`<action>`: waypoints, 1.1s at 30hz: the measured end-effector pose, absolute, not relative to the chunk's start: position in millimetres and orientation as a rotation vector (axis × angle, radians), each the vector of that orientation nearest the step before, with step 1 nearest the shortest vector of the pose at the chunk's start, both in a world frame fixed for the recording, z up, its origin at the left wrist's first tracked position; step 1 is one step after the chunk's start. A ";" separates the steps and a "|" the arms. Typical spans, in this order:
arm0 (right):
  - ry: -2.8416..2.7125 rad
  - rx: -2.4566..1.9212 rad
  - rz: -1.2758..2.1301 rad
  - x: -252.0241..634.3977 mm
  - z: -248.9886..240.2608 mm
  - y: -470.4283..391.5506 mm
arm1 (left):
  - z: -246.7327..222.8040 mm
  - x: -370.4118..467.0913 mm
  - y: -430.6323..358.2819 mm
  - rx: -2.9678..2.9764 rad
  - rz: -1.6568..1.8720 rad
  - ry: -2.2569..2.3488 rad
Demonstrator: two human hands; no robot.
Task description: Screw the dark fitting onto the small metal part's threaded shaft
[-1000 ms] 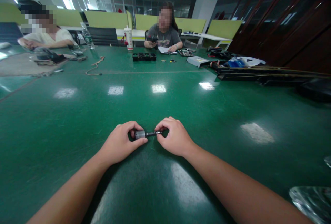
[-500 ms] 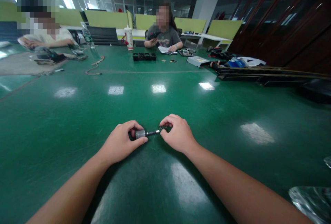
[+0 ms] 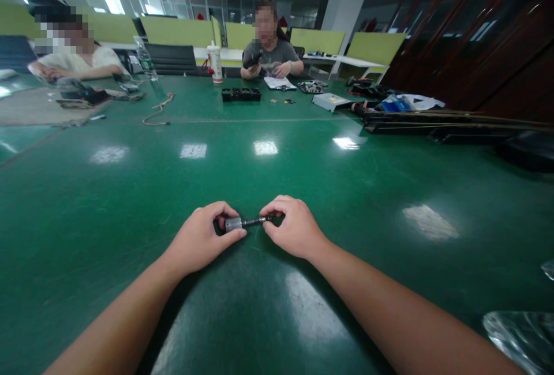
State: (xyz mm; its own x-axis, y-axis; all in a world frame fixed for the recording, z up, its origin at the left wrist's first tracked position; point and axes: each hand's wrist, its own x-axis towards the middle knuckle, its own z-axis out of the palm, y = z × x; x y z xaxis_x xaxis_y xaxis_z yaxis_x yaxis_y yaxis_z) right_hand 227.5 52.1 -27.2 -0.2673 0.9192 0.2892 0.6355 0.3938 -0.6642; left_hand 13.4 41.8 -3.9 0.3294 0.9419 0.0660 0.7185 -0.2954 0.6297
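Observation:
My left hand (image 3: 208, 235) is closed around a short grey metal cylinder (image 3: 234, 224), thumb below and fingers above. From the cylinder a thin dark shaft (image 3: 251, 222) points right, towards my right hand (image 3: 292, 226). That hand pinches a small coil spring (image 3: 269, 219) between thumb and fingertips, at the shaft's tip. Whether the spring is around the tip or only touching it, I cannot tell. The fingers hide part of the spring, and the left palm hides the cylinder's far end. Both hands are low over the green table (image 3: 268, 173).
Across the table, one person (image 3: 272, 55) holds a dark tool beside a clipboard (image 3: 280, 83); another (image 3: 82, 63) sits at left. A black slotted part (image 3: 241, 94), a cord (image 3: 158, 111), a white bottle (image 3: 215, 63) and dark rails (image 3: 411, 121) lie further off. Clear plastic (image 3: 517, 334) is at lower right.
My right hand has moved slightly left, bringing the spring to the shaft's tip. My left hand has barely shifted. The person opposite has raised a hand from the clipboard.

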 end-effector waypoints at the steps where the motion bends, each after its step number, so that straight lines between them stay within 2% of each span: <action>1: -2.004 -1.306 0.586 226.7 -26.6 51.5 | -4.8 12.9 42.1 2.105 0.595 1.455; 10: -2.009 -1.142 0.814 222.3 -23.4 46.5 | -8.4 9.6 43.0 2.175 0.589 1.379; 33: -2.166 -1.104 0.692 222.0 -24.7 47.6 | -6.0 10.5 42.7 2.142 0.566 1.379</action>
